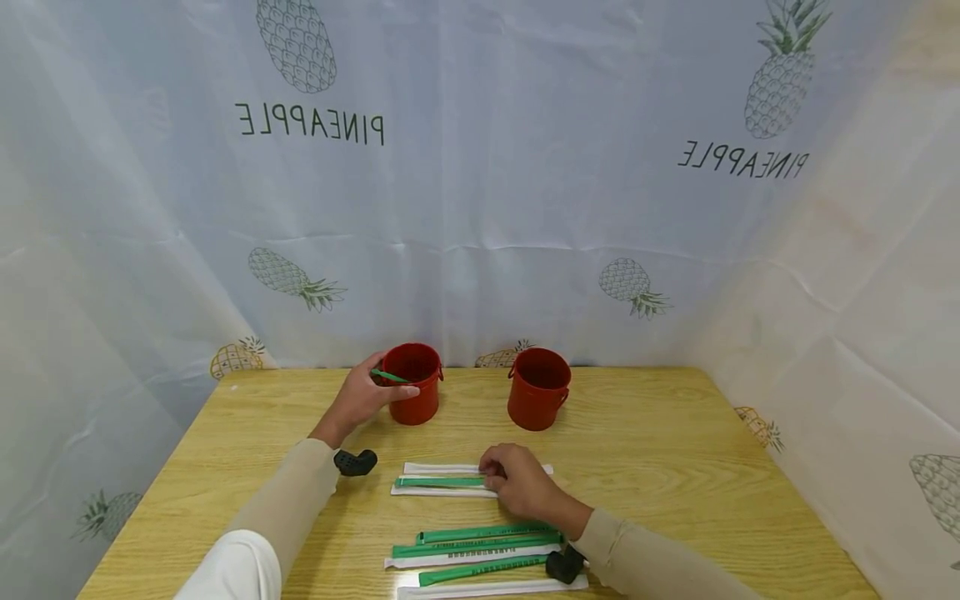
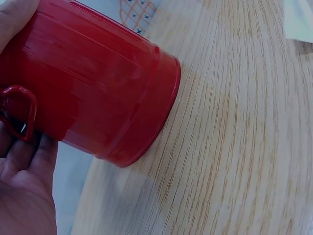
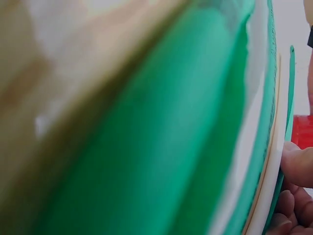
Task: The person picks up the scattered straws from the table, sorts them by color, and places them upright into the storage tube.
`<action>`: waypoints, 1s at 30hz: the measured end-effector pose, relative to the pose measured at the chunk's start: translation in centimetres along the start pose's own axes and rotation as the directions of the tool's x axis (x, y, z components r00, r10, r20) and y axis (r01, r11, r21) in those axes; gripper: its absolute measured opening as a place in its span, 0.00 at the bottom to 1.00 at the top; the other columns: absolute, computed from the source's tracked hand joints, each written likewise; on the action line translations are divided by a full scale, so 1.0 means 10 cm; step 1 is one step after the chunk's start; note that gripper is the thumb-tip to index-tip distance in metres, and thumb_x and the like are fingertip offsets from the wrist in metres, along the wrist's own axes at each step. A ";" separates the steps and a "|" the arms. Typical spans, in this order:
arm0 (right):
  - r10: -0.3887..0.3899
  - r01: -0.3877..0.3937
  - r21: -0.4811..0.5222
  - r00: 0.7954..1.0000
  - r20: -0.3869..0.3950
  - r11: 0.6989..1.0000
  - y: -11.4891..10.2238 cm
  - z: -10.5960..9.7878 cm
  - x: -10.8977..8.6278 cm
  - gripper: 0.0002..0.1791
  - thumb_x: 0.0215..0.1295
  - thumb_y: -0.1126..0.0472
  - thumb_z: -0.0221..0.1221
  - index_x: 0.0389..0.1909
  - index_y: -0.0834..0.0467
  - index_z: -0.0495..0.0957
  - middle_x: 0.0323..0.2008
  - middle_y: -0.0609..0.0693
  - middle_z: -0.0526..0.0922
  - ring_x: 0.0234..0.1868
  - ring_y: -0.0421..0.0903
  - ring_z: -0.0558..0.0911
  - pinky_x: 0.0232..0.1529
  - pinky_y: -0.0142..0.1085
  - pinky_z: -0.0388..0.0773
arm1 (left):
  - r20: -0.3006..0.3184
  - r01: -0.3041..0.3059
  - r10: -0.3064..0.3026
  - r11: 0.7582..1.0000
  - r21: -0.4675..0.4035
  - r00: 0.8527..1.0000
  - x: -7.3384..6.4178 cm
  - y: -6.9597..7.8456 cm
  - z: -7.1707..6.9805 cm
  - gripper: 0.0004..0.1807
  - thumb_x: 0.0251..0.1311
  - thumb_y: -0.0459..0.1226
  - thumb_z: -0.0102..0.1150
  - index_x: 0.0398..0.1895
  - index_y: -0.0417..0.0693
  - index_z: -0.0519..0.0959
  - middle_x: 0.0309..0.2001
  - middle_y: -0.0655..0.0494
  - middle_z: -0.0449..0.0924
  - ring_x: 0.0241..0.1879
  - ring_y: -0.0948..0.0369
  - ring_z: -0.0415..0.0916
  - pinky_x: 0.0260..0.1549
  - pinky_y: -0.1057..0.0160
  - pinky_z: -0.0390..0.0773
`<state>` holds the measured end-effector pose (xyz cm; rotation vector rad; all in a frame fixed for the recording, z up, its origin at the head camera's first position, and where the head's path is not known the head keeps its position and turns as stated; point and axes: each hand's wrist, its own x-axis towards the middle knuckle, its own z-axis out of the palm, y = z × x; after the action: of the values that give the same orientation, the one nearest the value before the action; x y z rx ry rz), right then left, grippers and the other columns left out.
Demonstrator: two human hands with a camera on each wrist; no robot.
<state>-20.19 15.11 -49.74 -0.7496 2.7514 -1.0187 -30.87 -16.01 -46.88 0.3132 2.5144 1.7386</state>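
My left hand (image 1: 366, 395) grips the left red bucket (image 1: 416, 404) near its rim, with the thumb on one side and fingers on the other. In the left wrist view this bucket (image 2: 107, 83) has a small looped handle bracket beside my fingers. A green straw (image 1: 390, 377) shows at the bucket's rim, next to my left thumb. My right hand (image 1: 525, 483) pinches a green paper-wrapped straw (image 1: 442, 482) between thumb and fingers. White wrapped straws (image 1: 450, 492) lie close alongside it. The right wrist view shows the pinched green straw (image 3: 291, 83) running behind my thumb.
A second red bucket (image 1: 537, 392) stands to the right at the back. Nearer me, several green and white wrapped straws (image 1: 480, 550) lie in a loose row on the wooden table (image 1: 675, 467). Pineapple-print cloth (image 1: 480, 167) hangs behind and at the sides.
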 end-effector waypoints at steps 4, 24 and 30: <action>-0.022 0.024 -0.063 0.999 0.039 0.998 -0.01 -0.02 0.00 0.05 0.72 0.68 0.62 0.39 0.55 0.83 0.33 0.44 0.78 0.34 0.36 0.70 0.38 0.29 0.72 | 0.004 -0.007 0.007 1.000 -0.003 1.000 0.01 -0.01 -0.01 0.45 0.57 0.50 0.77 0.76 0.50 0.67 0.72 0.46 0.73 0.69 0.44 0.72 0.60 0.48 0.84; -0.064 0.061 0.029 0.993 0.103 0.998 -0.07 -0.13 -0.05 0.02 0.74 0.64 0.61 0.39 0.56 0.79 0.34 0.43 0.76 0.35 0.35 0.70 0.38 0.28 0.71 | -0.003 0.022 -0.022 1.000 0.008 1.000 0.01 -0.03 0.00 0.48 0.55 0.52 0.78 0.76 0.50 0.66 0.72 0.46 0.72 0.70 0.44 0.70 0.61 0.46 0.83; -0.135 0.137 0.110 0.990 -0.032 0.984 -0.12 -0.31 0.03 0.02 0.76 0.64 0.59 0.40 0.58 0.77 0.34 0.47 0.77 0.34 0.35 0.70 0.36 0.27 0.73 | -0.001 0.005 -0.005 1.000 0.008 1.000 0.01 -0.03 -0.01 0.47 0.56 0.51 0.77 0.76 0.49 0.66 0.72 0.46 0.73 0.69 0.44 0.71 0.60 0.47 0.84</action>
<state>-20.79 15.95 -46.53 -0.9240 2.6667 -1.2046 -30.99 -16.17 -47.17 0.3058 2.5214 1.7279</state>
